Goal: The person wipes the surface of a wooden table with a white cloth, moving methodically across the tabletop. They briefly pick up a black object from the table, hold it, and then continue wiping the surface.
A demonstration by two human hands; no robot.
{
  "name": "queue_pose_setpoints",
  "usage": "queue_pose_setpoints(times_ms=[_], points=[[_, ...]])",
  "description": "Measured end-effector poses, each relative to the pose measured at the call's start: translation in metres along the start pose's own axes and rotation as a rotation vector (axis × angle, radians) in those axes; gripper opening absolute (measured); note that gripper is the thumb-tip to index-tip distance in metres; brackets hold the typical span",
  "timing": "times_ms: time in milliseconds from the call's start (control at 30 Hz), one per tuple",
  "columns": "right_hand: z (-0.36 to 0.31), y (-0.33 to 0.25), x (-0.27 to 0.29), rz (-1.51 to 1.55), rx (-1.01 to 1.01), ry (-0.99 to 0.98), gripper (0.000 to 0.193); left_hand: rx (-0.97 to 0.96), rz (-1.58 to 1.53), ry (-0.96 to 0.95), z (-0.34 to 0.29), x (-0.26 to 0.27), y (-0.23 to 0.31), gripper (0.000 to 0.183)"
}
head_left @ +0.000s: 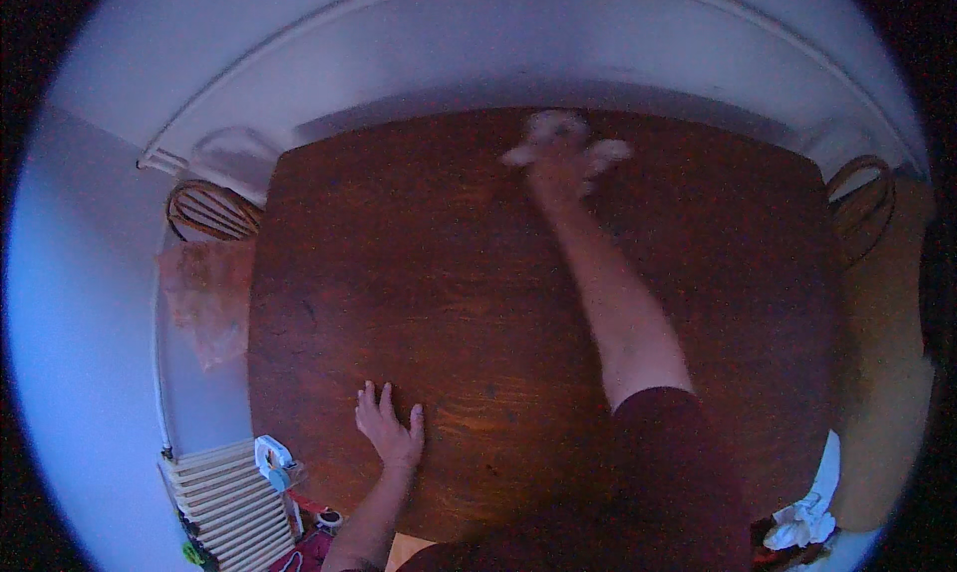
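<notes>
1. Near the far edge of the wooden table (469,273), a white cloth (555,126) is lying under the right hand (558,170); blur is hiding whether it's gripping.
2. Toward the near-left corner, the left hand (391,429) is holding its fingers open.
3. Brown tabletop is stretching between them.

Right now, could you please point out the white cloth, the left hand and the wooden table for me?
White cloth (554,125): head view, on its blurred far part.
Left hand (390,429): head view, on the back of the hand.
Wooden table (449,273): head view, on its bare top.
</notes>
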State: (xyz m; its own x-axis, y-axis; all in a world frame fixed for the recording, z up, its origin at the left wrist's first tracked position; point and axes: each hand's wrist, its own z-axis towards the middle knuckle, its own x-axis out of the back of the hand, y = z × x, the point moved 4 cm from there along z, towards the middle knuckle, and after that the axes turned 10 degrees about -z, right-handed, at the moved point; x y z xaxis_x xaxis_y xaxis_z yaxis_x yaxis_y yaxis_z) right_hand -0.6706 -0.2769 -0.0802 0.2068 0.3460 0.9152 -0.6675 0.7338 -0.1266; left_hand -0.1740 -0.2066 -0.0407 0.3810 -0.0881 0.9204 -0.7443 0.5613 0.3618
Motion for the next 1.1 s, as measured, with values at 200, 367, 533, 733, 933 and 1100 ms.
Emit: queue_pose_setpoints(times_ms=[200, 367, 533, 733, 933, 1100], points=[[-0.115, -0.191, 0.048, 0.510, 0.214, -0.095, 0.025, 0.012, 0.021, 0.012, -0.005, 0.003, -0.008, 0.060], [-0.074, -0.063, 0.103, 0.450, 0.511, 0.171, 0.025, 0.049, 0.026, 0.029, -0.009, 0.005, -0.006, 0.061], [-0.066, 0.095, 0.112, 0.052, -0.007, -0.011, 0.032, 0.043, 0.009, 0.038, -0.010, 0.002, -0.001, 0.059], [-0.121, -0.033, 0.071, 0.101, 0.191, 0.135, 0.029, 0.033, 0.014, 0.068, -0.010, -0.003, -0.014, 0.061], [-0.212, -0.173, 0.069, 0.403, 0.528, -0.234, 0.031, 0.075, 0.034, 0.066, -0.008, -0.009, -0.031, 0.061], [-0.157, -0.012, 0.086, 0.190, 0.259, -0.273, 0.032, 0.054, -0.015, 0.094, -0.006, -0.011, -0.025, 0.061]])
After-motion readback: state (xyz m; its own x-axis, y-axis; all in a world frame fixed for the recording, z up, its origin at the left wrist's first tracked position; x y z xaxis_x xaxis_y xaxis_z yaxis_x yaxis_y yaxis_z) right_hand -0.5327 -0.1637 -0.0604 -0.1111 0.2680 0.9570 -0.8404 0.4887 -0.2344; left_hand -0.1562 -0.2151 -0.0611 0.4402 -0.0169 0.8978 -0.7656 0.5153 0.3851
